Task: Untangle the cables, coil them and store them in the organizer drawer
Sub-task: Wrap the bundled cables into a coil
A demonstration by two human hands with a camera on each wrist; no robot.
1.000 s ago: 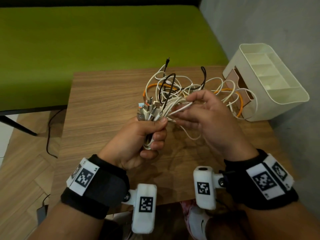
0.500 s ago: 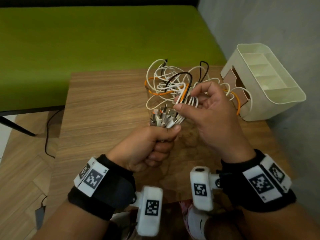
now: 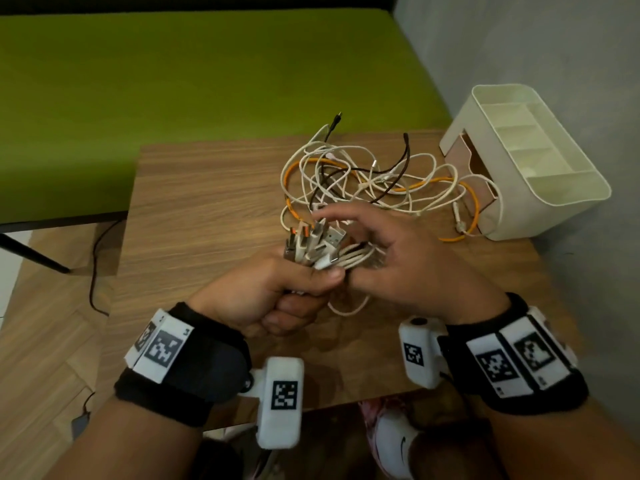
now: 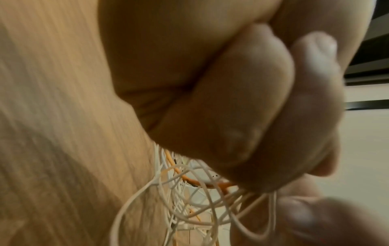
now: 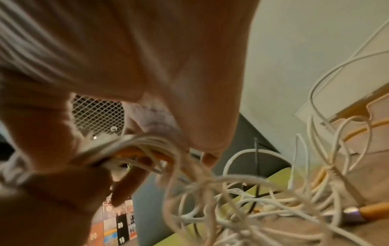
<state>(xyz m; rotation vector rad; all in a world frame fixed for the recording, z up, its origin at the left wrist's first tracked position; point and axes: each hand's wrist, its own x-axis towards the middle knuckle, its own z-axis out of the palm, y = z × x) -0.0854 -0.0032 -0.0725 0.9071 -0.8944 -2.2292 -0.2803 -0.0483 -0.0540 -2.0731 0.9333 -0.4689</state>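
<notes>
A tangle of white, orange and dark cables (image 3: pixel 363 178) lies on the wooden table (image 3: pixel 194 209), reaching to the cream organizer (image 3: pixel 540 188) at the right, whose brown drawer (image 3: pixel 472 168) faces the tangle. My left hand (image 3: pixel 304 292) grips a gathered bundle of cable ends in its fist, the USB plugs (image 3: pixel 311 242) sticking up above it. In the left wrist view, its curled fingers (image 4: pixel 242 108) close over white strands. My right hand (image 3: pixel 349 237) hovers over the plugs with fingers stretched out and blurred. White strands (image 5: pixel 130 146) run under its palm.
A green surface (image 3: pixel 207 77) lies behind the table, and a grey wall (image 3: pixel 554 46) stands to the right. The organizer's top tray holds several compartments (image 3: pixel 526 133). A dark cord (image 3: pixel 95 258) hangs to the floor at the left.
The right hand has let go of the strands it pinched and spread its fingers. The tangle has dropped lower and spread out flat. The left fist still holds the plug ends.
</notes>
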